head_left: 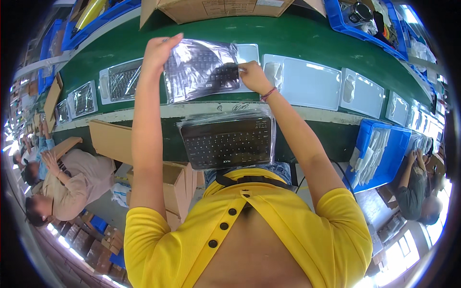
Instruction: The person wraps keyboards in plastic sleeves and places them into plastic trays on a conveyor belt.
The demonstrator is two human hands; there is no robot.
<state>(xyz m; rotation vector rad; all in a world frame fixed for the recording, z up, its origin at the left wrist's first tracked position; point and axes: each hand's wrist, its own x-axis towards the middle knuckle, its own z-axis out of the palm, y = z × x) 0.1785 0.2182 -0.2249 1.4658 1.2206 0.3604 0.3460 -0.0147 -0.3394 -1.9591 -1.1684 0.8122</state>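
Both my hands grip a black keyboard [204,69] in a clear plastic bag, held up over the green work table. My left hand [159,54] pinches its left upper edge, thumb on top. At the right edge my right hand [254,78] is closed on the bag, a braided band round the wrist. Behind the keyboard, partly covered by it, lies a white tray [248,50]. Close to my waist, a stack of bagged black keyboards [228,144] leans at the table's near edge.
White trays [307,84] line the table, some at the left holding bagged keyboards [124,80]. A cardboard box [216,10] stands at the far side. Blue bins [372,151] flank the table. Co-workers [79,177] sit at the left and right.
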